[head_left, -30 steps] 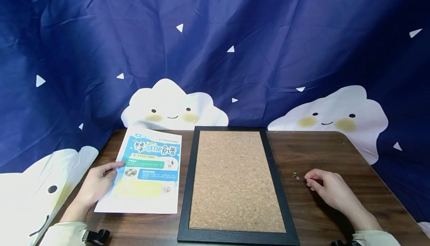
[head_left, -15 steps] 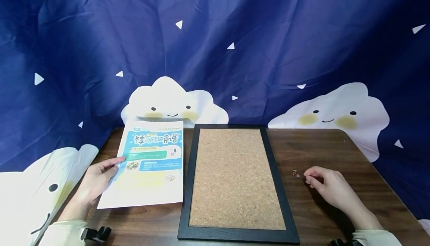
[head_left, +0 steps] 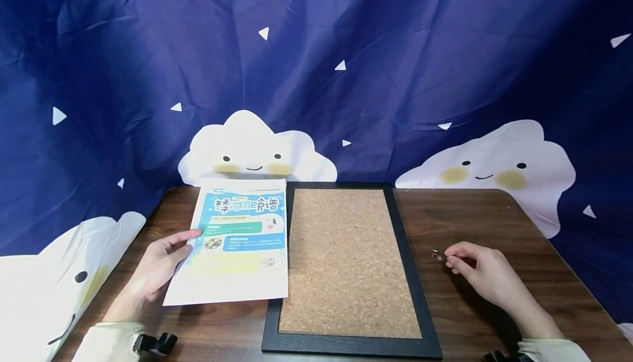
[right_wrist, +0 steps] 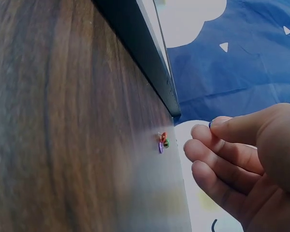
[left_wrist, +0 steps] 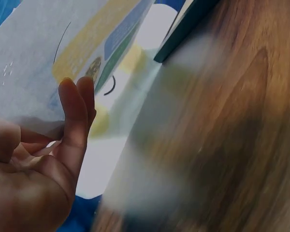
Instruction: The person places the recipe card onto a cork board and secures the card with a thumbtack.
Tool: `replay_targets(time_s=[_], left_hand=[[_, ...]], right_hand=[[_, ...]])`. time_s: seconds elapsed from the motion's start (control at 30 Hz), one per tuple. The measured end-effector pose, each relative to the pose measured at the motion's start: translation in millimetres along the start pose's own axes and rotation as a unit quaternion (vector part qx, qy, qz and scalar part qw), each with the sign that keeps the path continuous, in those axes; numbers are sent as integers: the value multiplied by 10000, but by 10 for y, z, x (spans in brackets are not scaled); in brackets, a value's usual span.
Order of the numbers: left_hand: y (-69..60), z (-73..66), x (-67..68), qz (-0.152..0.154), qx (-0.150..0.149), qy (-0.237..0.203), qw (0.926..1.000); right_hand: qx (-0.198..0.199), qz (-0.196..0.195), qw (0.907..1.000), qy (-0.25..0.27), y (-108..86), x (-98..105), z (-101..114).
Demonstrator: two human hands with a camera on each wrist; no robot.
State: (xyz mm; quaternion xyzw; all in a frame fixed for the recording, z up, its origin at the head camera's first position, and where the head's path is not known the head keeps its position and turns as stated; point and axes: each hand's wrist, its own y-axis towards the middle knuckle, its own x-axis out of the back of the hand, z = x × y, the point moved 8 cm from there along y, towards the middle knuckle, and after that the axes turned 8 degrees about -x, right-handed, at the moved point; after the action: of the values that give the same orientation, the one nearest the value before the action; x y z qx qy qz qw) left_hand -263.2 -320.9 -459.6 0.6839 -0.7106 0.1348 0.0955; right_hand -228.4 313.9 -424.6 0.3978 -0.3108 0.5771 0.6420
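Note:
My left hand [head_left: 160, 266] pinches the left edge of a printed paper sheet [head_left: 232, 285], blue and yellow with a large heading. The sheet is raised off the table, and its right side covers part of the left frame of a cork board [head_left: 351, 263]. In the left wrist view, the back of the paper [left_wrist: 29, 63] shows above the thumb and fingers. My right hand [head_left: 487, 274] is to the right of the board, with a tiny blue thumbtack [right_wrist: 210, 124] pinched between thumb and forefinger, mostly hidden. Beside its fingertips lie several small coloured thumbtacks [right_wrist: 163, 140].
The board lies flat on a dark wooden table [head_left: 470, 219], its black frame [head_left: 351, 346] near the front edge. Behind the table hangs a blue curtain [head_left: 306, 49] with white clouds and triangles.
The left hand has lifted the paper sheet off the table and carried it right, over the board's left frame. The right hand has barely moved.

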Motion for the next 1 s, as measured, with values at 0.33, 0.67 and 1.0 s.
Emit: replay_targets(time_s=[0.33,0.67,1.0], left_hand=[[46,-21,-320,305,-9,-343,9989],[74,-54,-625,726,-134,-801,9941],[88,-107,-800,849,-226,-901,9920]], right_hand=[[-106,99,9999,86,5,-27,91],[-104,179,9992,343,11,-54,157],[101,39,9991,410,27,-48,263]])
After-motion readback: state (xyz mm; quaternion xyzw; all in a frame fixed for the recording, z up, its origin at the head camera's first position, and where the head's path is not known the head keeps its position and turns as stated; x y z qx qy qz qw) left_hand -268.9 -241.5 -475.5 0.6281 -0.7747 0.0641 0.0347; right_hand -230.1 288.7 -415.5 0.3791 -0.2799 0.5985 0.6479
